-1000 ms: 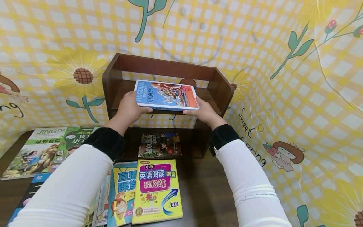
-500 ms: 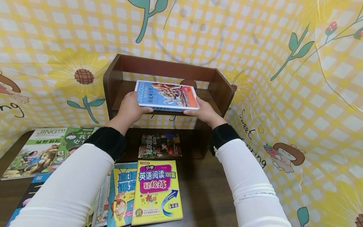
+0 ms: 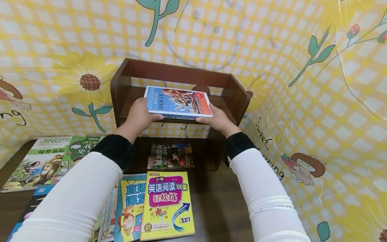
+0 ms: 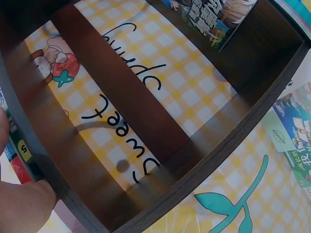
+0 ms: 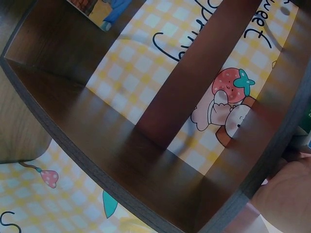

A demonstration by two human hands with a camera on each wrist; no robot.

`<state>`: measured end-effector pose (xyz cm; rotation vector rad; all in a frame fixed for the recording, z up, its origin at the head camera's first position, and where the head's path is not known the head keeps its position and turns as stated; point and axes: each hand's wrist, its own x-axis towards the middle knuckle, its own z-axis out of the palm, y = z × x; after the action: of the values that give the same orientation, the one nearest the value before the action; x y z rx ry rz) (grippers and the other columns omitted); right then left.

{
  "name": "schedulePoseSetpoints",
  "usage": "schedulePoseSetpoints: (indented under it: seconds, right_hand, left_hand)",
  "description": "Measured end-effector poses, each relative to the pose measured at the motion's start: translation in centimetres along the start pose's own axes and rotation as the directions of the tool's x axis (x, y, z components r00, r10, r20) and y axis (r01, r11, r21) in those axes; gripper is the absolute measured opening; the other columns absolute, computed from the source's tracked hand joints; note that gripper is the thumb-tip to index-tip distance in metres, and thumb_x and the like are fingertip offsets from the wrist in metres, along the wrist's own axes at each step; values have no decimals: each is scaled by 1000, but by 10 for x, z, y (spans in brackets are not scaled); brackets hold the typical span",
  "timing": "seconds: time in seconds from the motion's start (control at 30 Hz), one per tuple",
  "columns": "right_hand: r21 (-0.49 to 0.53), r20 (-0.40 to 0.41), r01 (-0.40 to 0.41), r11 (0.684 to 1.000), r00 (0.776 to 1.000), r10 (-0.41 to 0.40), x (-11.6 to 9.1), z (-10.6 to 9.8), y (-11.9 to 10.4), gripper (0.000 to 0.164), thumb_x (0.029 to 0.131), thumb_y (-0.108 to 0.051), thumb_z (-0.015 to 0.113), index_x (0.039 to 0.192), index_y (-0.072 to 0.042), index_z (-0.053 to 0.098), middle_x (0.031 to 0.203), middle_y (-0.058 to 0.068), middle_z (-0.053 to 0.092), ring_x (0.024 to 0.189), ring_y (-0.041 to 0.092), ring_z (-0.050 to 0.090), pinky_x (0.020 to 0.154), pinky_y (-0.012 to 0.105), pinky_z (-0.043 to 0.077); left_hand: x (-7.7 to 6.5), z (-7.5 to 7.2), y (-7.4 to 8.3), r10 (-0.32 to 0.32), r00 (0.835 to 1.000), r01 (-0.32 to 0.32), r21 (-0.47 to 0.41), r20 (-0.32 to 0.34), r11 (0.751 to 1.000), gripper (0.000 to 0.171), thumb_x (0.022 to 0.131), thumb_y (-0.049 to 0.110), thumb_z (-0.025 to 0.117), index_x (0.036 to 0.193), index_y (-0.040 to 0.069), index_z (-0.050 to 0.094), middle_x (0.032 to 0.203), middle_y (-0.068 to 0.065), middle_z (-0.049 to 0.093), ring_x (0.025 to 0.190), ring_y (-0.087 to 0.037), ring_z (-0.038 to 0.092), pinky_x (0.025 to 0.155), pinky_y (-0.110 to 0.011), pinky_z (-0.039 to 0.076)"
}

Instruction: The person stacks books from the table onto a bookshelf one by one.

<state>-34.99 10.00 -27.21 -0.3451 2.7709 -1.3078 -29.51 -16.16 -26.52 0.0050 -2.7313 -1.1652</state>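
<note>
Cloth (image 3: 193, 20) in yellow gingham, sunflower-printed, hangs behind everything and round to the person's right. Below, a dark tabletop (image 3: 217, 205). On it, a brown shelf unit (image 3: 116, 95): upper board (image 3: 130, 97), lower board (image 3: 201, 160), a panel at each side.

Two arms in white sleeves (image 3: 263, 191), dark cuffs (image 3: 240, 144), reach to the upper board.

Books lie flat about the unit. Yellow workbook (image 3: 169, 215) in front, overlapping a blue-and-yellow one (image 3: 130, 205); green-titled book (image 3: 36, 168) off to the left, well apart; dark-covered book (image 3: 170, 156) on the lower board.

Blue book (image 3: 178, 102), orange at its right end, cover up, at the front of the upper board, between the hands. Relation that matters, by my reckoning: long axis runs left to right, roughly along the board's front edge, lettered spine toward the person. Whether it touches the board or floats just above, I cannot tell; nor whether another volume sits beneath.

Left hand (image 3: 137, 117) has the left end, right hand (image 3: 220, 118) the right end; neither looks plainly nearer the middle. Both close firmly on the book, no gap showing. Thumbs (image 3: 157, 117) lie against the spine side, pointing toward each other but well apart. Other fingers mostly hidden; wrist views catch only part of each hand, beside the board's front edge.
</note>
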Motion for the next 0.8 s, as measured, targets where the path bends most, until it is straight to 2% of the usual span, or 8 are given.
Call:
schedulePoseSetpoints:
  seconds: [0.33, 0.63, 0.8]
  right_hand:
    - [-6, -3, -2, 1000, 1000, 2, -1, 0, 0, 94, 84, -32, 75, 155, -10, 18, 150, 13, 40, 133, 26, 40, 112, 42, 31]
    - [36, -24, 40, 999, 999, -39, -3, 3, 5, 93, 85, -34, 75, 155, -10, 19, 150, 12, 41, 136, 27, 39, 112, 43, 31]
    - [-20, -55, 37, 999, 998, -38, -7, 7, 10, 98, 85, -40, 73, 155, -8, 14, 156, 12, 29, 140, 27, 31, 113, 44, 29]
  left_hand:
    - [0, 2, 0, -2, 1000, 2, 9, 3, 1000, 79, 90, 23, 70, 148, -7, 26, 156, -26, 17, 137, -43, 28, 111, -52, 30]
    - [-1, 4, -4, 41, 999, -41, 7, -12, 999, 72, 91, 23, 69, 146, -5, 32, 154, -26, 19, 137, -43, 28, 111, -53, 30]
    - [-4, 7, -7, 39, 998, -39, -3, -44, 999, 82, 92, 26, 67, 151, -3, 19, 157, -25, 13, 139, -42, 26, 111, -52, 30]
